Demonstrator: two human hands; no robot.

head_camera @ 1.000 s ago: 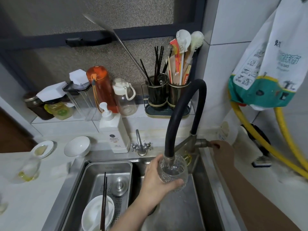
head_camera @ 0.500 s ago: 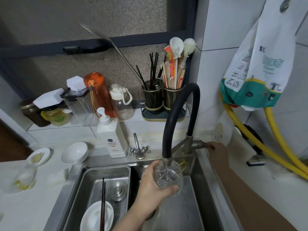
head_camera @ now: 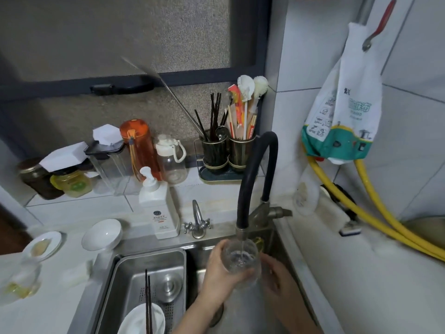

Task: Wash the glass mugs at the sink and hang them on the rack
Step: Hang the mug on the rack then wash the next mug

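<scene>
Head view: left hand (head_camera: 218, 273) wraps its fingers round a glass mug (head_camera: 240, 263), holding it upright under the spout of the black hose faucet (head_camera: 248, 179). A thin stream of water runs into the mug. Right hand (head_camera: 277, 276) is just beside the mug on its right side, fingers against or close to the glass; hard to say if it grips, cannot tell.

The mug sits over the right basin of the sink (head_camera: 281, 239), near the back edge, not resting on the bottom.

Progress, judged: early. This mug is in rinse, partly filled. No rack is visible in frame, and no hung mugs are seen, so the hanging step looks not yet done for this one. Another clear glass vessel (head_camera: 21, 278) stands at the left edge of the counter, blurred, maybe waiting.

Mug look: clear, rounded, thin walls, wet, water pooled inside. Handle not visible from here. Likely slippery.

Outward: drain tray (head_camera: 134, 268) in the left basin with a white bowl (head_camera: 142, 320) and dark chopsticks (head_camera: 148, 304). Soap dispenser (head_camera: 157, 208) at the back edge of the sink.
</scene>
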